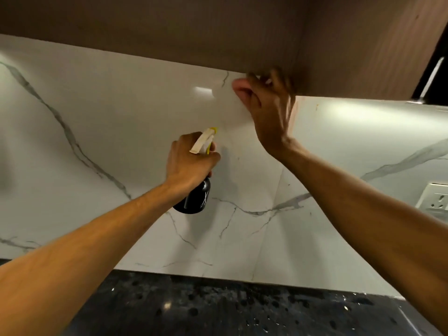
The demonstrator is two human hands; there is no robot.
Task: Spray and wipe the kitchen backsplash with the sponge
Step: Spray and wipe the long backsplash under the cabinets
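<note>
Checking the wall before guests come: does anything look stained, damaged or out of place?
A small yellowish streak marks the backsplash just under the cabinet, right of the right hand. Nothing else looks damaged.

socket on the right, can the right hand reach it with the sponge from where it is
Probably yes. The right hand grips the sponge high on the backsplash under the cabinet, and only bare marble shows between it and the socket, lower right.
</note>
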